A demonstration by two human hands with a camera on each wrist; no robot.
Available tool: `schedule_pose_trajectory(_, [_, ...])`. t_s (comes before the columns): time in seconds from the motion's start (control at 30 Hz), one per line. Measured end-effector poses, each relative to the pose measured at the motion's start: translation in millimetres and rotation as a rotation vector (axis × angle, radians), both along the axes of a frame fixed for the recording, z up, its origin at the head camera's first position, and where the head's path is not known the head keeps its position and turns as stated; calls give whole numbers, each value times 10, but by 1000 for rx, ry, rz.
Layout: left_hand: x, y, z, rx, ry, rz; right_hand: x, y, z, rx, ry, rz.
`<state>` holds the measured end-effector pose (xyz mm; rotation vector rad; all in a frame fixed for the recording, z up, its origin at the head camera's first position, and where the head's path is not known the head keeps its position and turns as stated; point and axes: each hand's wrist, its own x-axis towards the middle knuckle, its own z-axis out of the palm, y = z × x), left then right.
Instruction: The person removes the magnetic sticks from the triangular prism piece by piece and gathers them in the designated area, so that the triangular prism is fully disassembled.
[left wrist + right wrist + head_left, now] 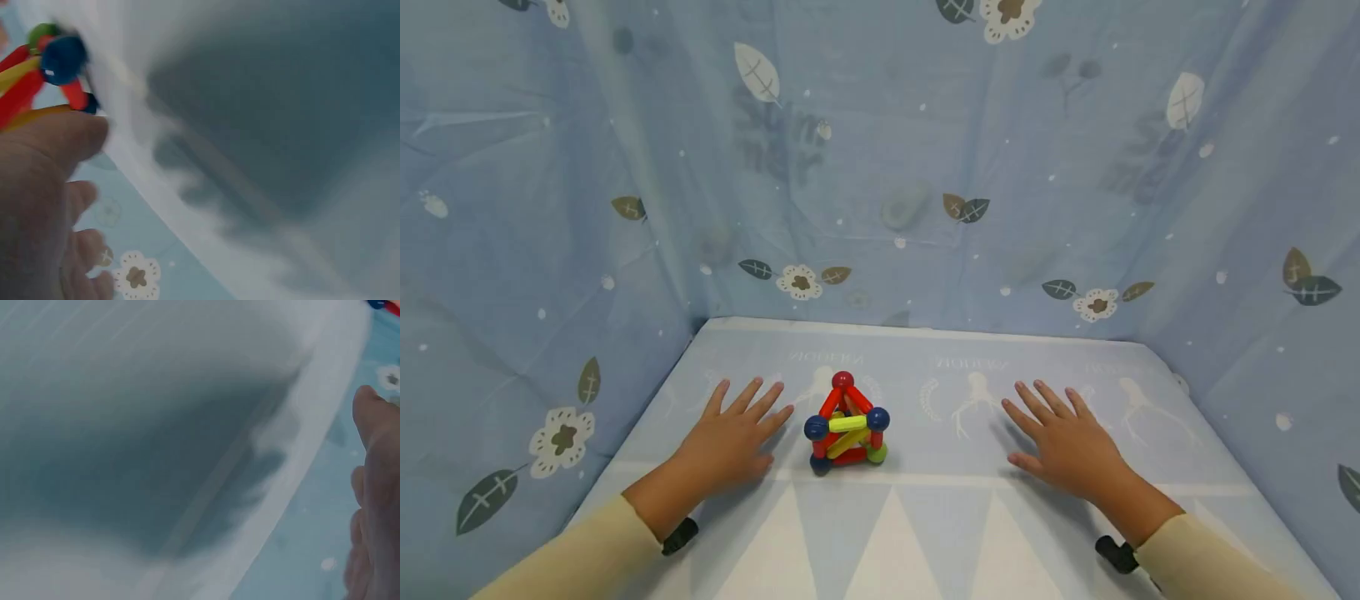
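A small frame of toy rods and balls [847, 424] stands on the table, left of centre in the head view. Red and yellow rods join its dark blue, red and green balls, and a red ball tops it. To its left, my left hand [727, 442] is spread palm down with straight fingers, holding nothing. My right hand [1070, 450] is spread likewise, farther off on the right. In the left wrist view, part of the toy [62, 59] shows beyond the thumb. Only a corner of it [376, 304] enters the right wrist view.
The table [925, 533] wears a pale cloth with white triangles and printed lettering. Blue curtains [880, 167] with leaves and flowers enclose its back and both sides. A black wrist device [680, 536] sits under the left wrist, another [1116, 554] under the right.
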<state>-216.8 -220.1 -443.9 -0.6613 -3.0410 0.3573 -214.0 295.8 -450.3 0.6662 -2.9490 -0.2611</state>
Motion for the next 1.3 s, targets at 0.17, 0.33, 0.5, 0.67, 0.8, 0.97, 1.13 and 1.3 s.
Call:
schedule_pose_trajectory(0.17, [37,150,-116,185,-164,108,14,-396,-17,-278,-228,-11])
schedule_pose_trajectory(0.33, [84,268,-112,491,-332,186,-36,-756,38,-505,-332,16])
schedule_pose_trajectory(0.5, [80,367,-12,778,-379,318,-71,-1008,64,-658,-336,46])
schedule_pose_trajectory(0.67, [35,422,-2,991,-418,420,-62,-1264,47,-817,-314,96])
schedule_pose_trajectory(0.8, [-5,467,-59,1075,-490,432,-62,-1453,41,-904,-268,117])
schedule_pose_trajectory(0.97, [-15,463,-180,1082,-572,332,-75,-1668,34,-990,-269,99])
schedule_pose_trajectory(1.13, [-23,474,-280,1081,-590,222,-93,-1818,-17,-1027,-265,110])
schedule_pose_trajectory(1.3, [9,456,-338,1055,-524,247,-109,-1980,-67,-1040,-268,135])
